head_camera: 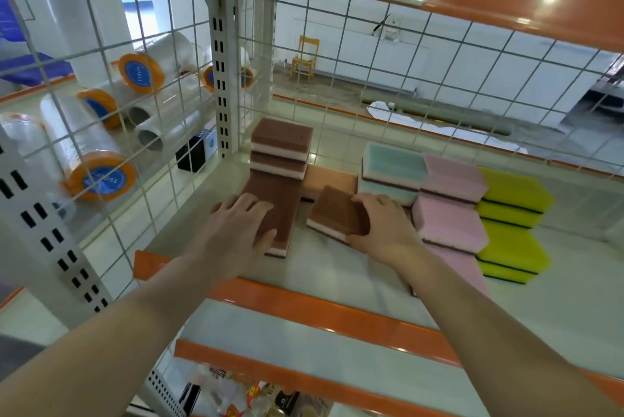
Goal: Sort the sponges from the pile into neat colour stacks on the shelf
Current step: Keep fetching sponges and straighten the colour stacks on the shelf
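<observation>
Head camera looks down at the shelf (216, 200). Two brown sponges (282, 146) sit stacked at the back — their long sides run left to right. Two teal sponges (393, 170), three pink ones (450, 200) and four yellow ones (513, 214) stand in rows. Left hand (236, 227) lies flat, fingers spread, on a long brown stack (280, 214) pointing away. Right hand (381, 224) grips a tilted brown sponge (336, 210) — thumb underneath.

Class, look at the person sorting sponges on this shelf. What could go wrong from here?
1. The right hand grips a tilted brown sponge close beside the teal stack; swinging it could knock that stack.
2. The left hand presses a brown sponge near the shelf's orange front edge; it might slide off.
</observation>
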`<state>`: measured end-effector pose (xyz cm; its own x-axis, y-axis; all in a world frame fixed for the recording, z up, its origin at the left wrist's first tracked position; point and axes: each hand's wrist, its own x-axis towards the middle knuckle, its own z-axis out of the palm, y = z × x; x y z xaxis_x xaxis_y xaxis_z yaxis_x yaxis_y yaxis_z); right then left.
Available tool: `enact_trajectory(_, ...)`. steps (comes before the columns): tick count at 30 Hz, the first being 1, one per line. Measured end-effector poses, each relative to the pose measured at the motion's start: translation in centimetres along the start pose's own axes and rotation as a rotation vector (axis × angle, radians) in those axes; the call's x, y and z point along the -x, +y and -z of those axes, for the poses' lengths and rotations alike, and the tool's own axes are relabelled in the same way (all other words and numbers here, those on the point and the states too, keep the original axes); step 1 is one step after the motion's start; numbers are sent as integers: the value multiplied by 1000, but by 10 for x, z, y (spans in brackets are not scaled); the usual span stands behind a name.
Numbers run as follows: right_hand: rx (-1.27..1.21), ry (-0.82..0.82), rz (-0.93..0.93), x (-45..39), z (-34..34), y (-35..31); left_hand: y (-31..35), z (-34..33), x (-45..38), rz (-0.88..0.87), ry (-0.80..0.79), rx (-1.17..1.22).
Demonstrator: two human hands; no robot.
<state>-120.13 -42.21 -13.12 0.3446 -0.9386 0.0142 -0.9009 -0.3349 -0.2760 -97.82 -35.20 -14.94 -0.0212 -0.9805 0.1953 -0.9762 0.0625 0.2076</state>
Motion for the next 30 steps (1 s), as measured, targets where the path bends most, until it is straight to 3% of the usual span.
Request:
enact_trajectory(12, -59, 109, 228, -35, 5, -29, -17, 26, -16, 55, 83, 70)
enact_trajectory(30, -114, 110, 323, -79, -9, -61, -46, 23, -33, -116, 99, 0)
